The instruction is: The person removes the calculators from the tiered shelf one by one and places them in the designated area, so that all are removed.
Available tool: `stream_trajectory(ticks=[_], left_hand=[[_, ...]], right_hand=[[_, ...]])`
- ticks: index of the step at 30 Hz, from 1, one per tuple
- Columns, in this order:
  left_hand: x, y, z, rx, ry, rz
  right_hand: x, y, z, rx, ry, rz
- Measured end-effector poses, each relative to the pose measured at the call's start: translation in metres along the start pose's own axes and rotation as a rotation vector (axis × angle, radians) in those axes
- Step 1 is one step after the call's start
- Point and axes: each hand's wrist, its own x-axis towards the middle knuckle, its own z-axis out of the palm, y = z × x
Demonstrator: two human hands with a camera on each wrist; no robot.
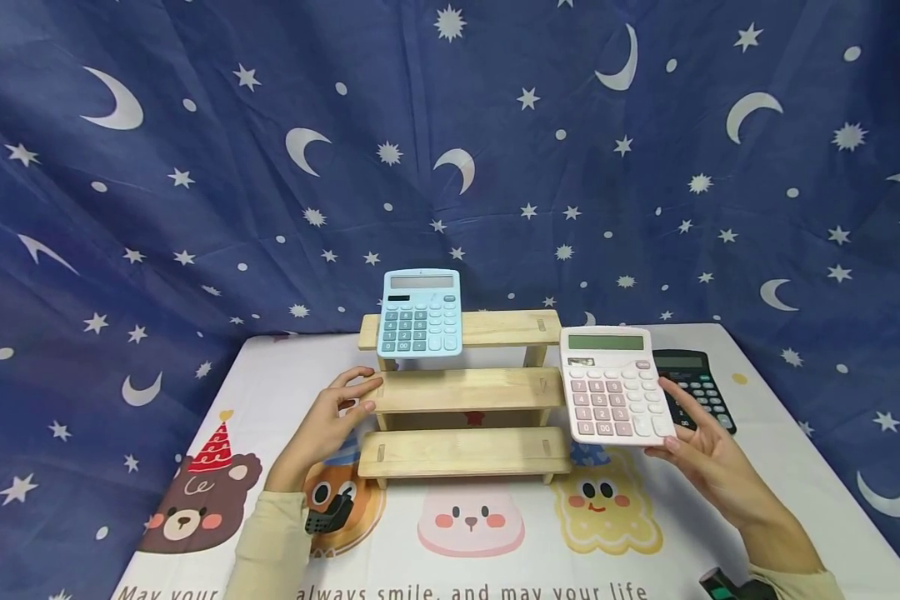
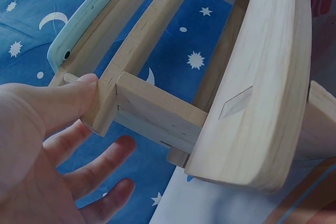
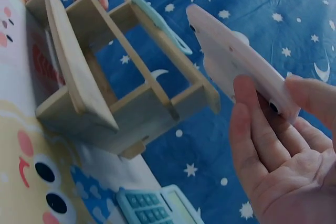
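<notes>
My right hand [image 1: 708,458] holds a pink-and-white calculator [image 1: 607,383] by its lower right corner, face toward the head camera. In the right wrist view, the thumb is on one side of the pink calculator [image 3: 236,59] and the fingers are behind it. At the stand's left end, my left hand [image 1: 330,425] pinches the end of the middle step of a three-tier wooden stand [image 1: 465,454]. Thumb and index finger [image 2: 73,135] meet that board [image 2: 142,40], the other fingers spread below. A light blue calculator [image 1: 420,312] leans upright on the top tier, left side.
A black calculator [image 1: 701,392] lies on the table right of the stand, partly hidden behind the pink one. The right wrist view also shows a teal calculator [image 3: 152,205] beside the stand. A blue star-patterned curtain [image 1: 450,167] hangs behind the cartoon-print tablecloth [image 1: 540,575].
</notes>
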Motion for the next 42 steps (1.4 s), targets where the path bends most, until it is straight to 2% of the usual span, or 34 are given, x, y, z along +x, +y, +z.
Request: stream_trajectory(ticks=[9, 22, 28, 34, 42], left_hand=[[0.000, 0.000, 0.000, -0.007, 0.000, 0.001], [-0.002, -0.002, -0.001, -0.003, -0.002, -0.006], [0.000, -0.002, 0.000, -0.003, -0.003, 0.006], [0.000, -0.003, 0.000, -0.001, 0.003, 0.013], [0.000, -0.001, 0.000, -0.001, 0.002, 0.016]], right_hand=[[-0.011, 0.002, -0.010, -0.059, -0.016, 0.057], [-0.023, 0.011, -0.022, 0.042, -0.065, 0.084], [-0.033, 0.012, -0.029, 0.017, -0.041, 0.116], [-0.041, 0.014, -0.036, 0.049, -0.048, 0.129], [-0.053, 0.019, -0.039, 0.007, 0.004, 0.227]])
